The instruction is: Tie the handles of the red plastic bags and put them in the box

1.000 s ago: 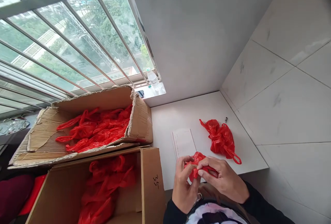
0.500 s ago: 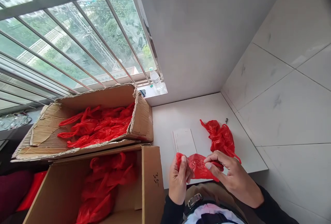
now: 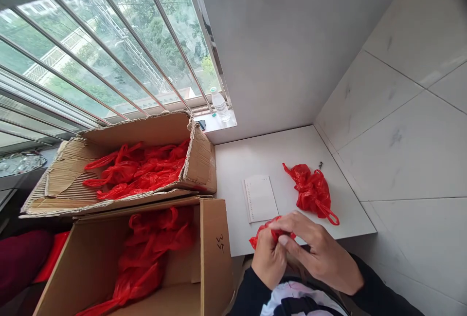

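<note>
A red plastic bag [image 3: 263, 232] is bunched up between my two hands, just over the near edge of the white table [image 3: 233, 179]. My left hand [image 3: 269, 260] is closed round it, back of the hand toward me. With thumb and fingers my right hand [image 3: 310, 245] pinches the same bag from the right, and its fingers partly cover the left hand's fingertips. Much of the bag is hidden by the hands. Beyond them on the table lie a white notepad [image 3: 260, 199] and a second red plastic bag [image 3: 313, 190], crumpled, with one handle loop sticking out.
At left stand two cardboard boxes: the far box [image 3: 202, 162] and the near box [image 3: 213, 245], both with red bags inside. A clear bottle [image 3: 220, 105] and a dark phone [image 3: 201, 124] rest on the windowsill. Barred window behind; walls at the back and right.
My hands have come together, and the bag that was stretched between them is now bunched up. The left hand has turned and moved right. The notepad is less covered. The view has shifted slightly.
</note>
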The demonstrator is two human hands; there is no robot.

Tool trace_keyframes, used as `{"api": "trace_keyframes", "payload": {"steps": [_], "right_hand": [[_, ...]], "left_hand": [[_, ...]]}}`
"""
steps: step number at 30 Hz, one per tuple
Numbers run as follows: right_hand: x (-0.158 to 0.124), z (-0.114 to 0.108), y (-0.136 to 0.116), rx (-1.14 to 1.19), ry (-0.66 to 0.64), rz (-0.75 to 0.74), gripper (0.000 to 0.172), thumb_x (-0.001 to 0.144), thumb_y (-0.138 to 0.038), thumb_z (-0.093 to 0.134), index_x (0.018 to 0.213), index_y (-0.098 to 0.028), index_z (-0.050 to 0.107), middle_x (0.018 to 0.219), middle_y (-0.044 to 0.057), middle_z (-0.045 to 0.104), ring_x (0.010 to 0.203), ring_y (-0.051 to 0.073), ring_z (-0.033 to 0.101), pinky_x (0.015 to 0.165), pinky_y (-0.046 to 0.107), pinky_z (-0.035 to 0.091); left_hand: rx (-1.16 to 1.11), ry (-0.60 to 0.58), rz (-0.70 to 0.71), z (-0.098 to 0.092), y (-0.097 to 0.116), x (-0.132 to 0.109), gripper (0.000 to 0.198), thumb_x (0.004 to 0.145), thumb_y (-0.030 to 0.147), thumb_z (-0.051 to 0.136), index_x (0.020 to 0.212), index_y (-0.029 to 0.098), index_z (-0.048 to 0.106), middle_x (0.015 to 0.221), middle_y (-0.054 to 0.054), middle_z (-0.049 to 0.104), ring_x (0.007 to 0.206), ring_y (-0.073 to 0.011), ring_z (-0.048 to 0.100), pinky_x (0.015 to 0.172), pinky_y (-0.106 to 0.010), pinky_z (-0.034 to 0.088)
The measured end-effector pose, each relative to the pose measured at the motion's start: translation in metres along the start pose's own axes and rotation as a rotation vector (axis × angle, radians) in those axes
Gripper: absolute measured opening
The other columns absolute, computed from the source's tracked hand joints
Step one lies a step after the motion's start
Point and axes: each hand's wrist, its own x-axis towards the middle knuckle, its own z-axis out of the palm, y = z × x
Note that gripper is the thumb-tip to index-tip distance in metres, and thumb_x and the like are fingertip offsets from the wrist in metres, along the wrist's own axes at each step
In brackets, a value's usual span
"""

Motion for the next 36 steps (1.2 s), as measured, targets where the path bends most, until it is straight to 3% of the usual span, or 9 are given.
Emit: {"api": "trace_keyframes", "payload": {"steps": [3, 7, 14, 18, 21, 26, 30, 33, 36], "right_hand": [[-0.001, -0.003, 0.011, -0.123, 0.073, 0.096, 0.030, 0.102, -0.030, 0.045, 0.130, -0.030, 0.055, 0.128, 0.005, 0.059, 0.122, 0.021, 0.052, 0.104, 0.037, 0.045], [-0.006, -0.009, 0.021, -0.104, 0.031, 0.206, 0.022, 0.101, -0.039, 0.049, 0.115, -0.029, 0.062, 0.113, 0.004, 0.065, 0.112, 0.021, 0.058, 0.097, 0.036, 0.051], [-0.012, -0.008, 0.027, -0.106, 0.007, 0.277, 0.021, 0.096, -0.048, 0.056, 0.103, -0.031, 0.067, 0.105, 0.003, 0.067, 0.100, 0.021, 0.063, 0.085, 0.031, 0.055], [-0.011, -0.007, 0.033, -0.120, -0.008, 0.320, 0.024, 0.094, -0.052, 0.056, 0.097, -0.030, 0.068, 0.097, 0.003, 0.067, 0.088, 0.020, 0.063, 0.065, 0.026, 0.055], [-0.009, -0.007, 0.036, -0.130, -0.008, 0.373, 0.028, 0.094, -0.054, 0.054, 0.096, -0.028, 0.066, 0.095, 0.004, 0.067, 0.084, 0.020, 0.062, 0.047, 0.023, 0.047], [-0.008, -0.006, 0.035, -0.110, -0.039, 0.435, 0.029, 0.096, -0.054, 0.050, 0.098, -0.028, 0.062, 0.096, 0.004, 0.065, 0.082, 0.019, 0.060, 0.045, 0.022, 0.044], [-0.010, -0.007, 0.038, -0.096, -0.149, 0.413, 0.026, 0.097, -0.051, 0.049, 0.096, -0.028, 0.062, 0.096, 0.005, 0.064, 0.083, 0.020, 0.061, 0.043, 0.022, 0.041], [-0.007, -0.006, 0.043, -0.120, -0.120, 0.388, 0.024, 0.097, -0.050, 0.051, 0.100, -0.028, 0.062, 0.106, 0.007, 0.065, 0.097, 0.024, 0.062, 0.052, 0.025, 0.050], [0.003, -0.001, 0.050, -0.133, -0.065, 0.282, 0.026, 0.099, -0.045, 0.048, 0.118, -0.032, 0.060, 0.131, 0.006, 0.058, 0.125, 0.027, 0.051, 0.092, 0.038, 0.054]], "left_hand": [[-0.119, -0.050, -0.080, -0.004, 0.001, 0.004, 0.043, 0.100, 0.046, 0.037, 0.082, 0.017, 0.063, 0.071, -0.004, 0.058, 0.066, -0.0156, 0.051, 0.066, -0.029, 0.047], [-0.183, -0.146, -0.119, -0.008, 0.007, 0.004, 0.048, 0.100, 0.051, 0.036, 0.082, 0.016, 0.062, 0.070, -0.003, 0.052, 0.065, -0.0137, 0.045, 0.063, -0.027, 0.043], [-0.430, -0.237, -0.354, -0.011, 0.009, -0.002, 0.058, 0.092, 0.067, 0.041, 0.100, 0.014, 0.063, 0.077, -0.003, 0.055, 0.061, -0.0112, 0.053, 0.056, -0.024, 0.046], [-0.620, -0.245, -0.421, -0.013, 0.003, -0.003, 0.060, 0.084, 0.072, 0.053, 0.101, 0.015, 0.061, 0.079, -0.004, 0.059, 0.060, -0.0116, 0.057, 0.059, -0.026, 0.047], [-0.710, -0.260, -0.429, -0.014, -0.003, -0.003, 0.061, 0.082, 0.072, 0.056, 0.100, 0.014, 0.062, 0.077, -0.005, 0.061, 0.061, -0.0121, 0.058, 0.058, -0.025, 0.043], [-0.839, -0.142, -0.417, -0.017, -0.009, 0.003, 0.059, 0.083, 0.067, 0.060, 0.102, 0.011, 0.068, 0.074, -0.006, 0.062, 0.065, -0.0138, 0.058, 0.062, -0.027, 0.044], [-0.767, 0.005, -0.356, -0.023, -0.010, 0.008, 0.047, 0.079, 0.057, 0.072, 0.088, 0.011, 0.072, 0.081, -0.008, 0.066, 0.068, -0.0130, 0.057, 0.069, -0.029, 0.047], [-0.604, -0.001, -0.347, -0.027, -0.009, 0.008, 0.033, 0.076, 0.043, 0.077, 0.082, 0.011, 0.073, 0.073, -0.006, 0.064, 0.064, -0.0119, 0.053, 0.066, -0.027, 0.046], [-0.399, -0.028, -0.225, -0.031, -0.005, 0.007, 0.010, 0.075, 0.020, 0.068, 0.079, 0.013, 0.073, 0.075, -0.006, 0.066, 0.067, -0.0132, 0.056, 0.067, -0.027, 0.046]]}}
